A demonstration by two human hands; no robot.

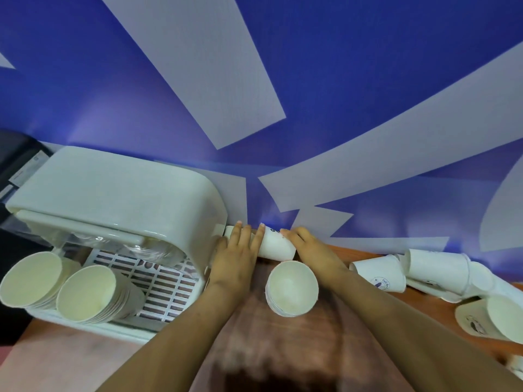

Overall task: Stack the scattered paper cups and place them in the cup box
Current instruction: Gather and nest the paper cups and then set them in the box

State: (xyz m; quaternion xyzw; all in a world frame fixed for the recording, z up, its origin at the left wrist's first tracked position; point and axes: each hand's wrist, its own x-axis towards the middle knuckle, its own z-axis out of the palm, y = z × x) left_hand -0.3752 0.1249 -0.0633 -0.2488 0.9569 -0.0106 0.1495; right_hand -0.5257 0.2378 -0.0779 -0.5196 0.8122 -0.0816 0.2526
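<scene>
Paper cups are spread across what we see of the counter (424,302). At its back edge, against the blue and white wall (283,80), we hold a short stack of cups (273,244) lying on its side, its narrow end pointing toward the cup box (113,193). Our left hand (236,257) lies over the narrow end with fingers spread and lightly curled on top of it, right beside the box's side wall. Our right hand (308,250) grips the wide end, fingers curled over the rim. The two hands sit apart, one at each end of this stack.

Just in front of it, between our forearms, another stack (291,288) shows its open mouth toward us. Toward the right edge of the counter more cups lie tipped over in a loose heap (424,271), touching one another, and one cup (492,318) lies nearer us with its mouth facing right.

The cup box stands at the left end of the counter, its white lid raised. Two stacks already lie inside on its slotted tray (167,281), one at the far left (31,280) and one just beside it (87,294), mouths facing us.
</scene>
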